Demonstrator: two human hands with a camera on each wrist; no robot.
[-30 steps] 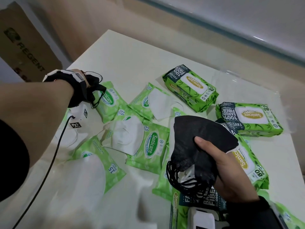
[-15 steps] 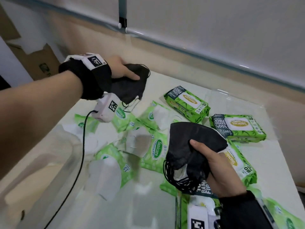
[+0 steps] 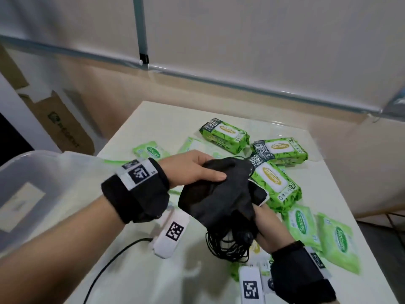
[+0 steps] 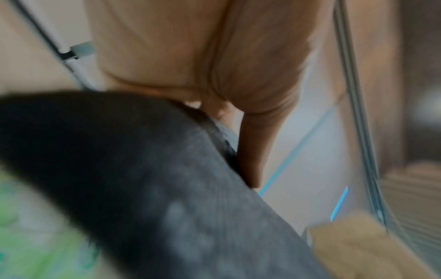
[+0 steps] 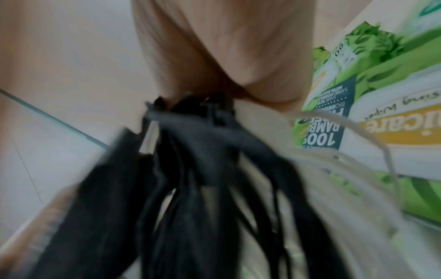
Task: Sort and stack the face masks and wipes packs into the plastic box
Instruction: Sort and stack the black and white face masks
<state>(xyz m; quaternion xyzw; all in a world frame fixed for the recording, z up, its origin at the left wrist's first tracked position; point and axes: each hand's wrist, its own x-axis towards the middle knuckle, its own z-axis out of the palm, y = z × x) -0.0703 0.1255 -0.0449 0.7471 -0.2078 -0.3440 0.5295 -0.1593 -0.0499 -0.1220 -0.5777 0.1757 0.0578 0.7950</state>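
Face masks (image 3: 215, 194) held over the table: black, with black ear loops (image 3: 228, 246); one white edge shows among them. Large wipes packs (image 3: 224, 134): bright green leaf print, white label panel, yellow oval logo, dark band with white lettering. Small wipes packs (image 3: 338, 242): paler green, green oval logo. Wrist straps (image 3: 140, 194): black, carrying black-and-white square markers. Table (image 3: 328, 194): off-white. Plastic box (image 3: 32, 178): clear.
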